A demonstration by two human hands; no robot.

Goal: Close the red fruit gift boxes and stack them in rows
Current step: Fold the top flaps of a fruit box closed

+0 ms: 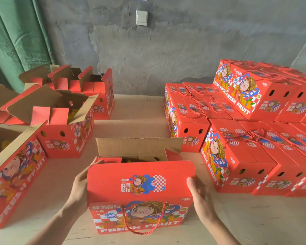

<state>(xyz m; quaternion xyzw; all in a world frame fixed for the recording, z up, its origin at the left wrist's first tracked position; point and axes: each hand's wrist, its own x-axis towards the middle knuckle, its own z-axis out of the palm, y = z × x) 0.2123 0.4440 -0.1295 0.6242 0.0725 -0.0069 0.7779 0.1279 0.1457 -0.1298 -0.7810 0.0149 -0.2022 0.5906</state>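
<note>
Both hands grasp the near flap [141, 181] of the open box [140, 214], left hand [81, 186] and right hand [200, 197] at opposite ends of its long axis.

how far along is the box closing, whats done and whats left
Done: the closed boxes on the right are stacked in rows, with a second layer started at the back. In hand: the left hand and right hand grip the near flap of the middle box, whose rear flap is up. Left: several open boxes on the left.
</note>
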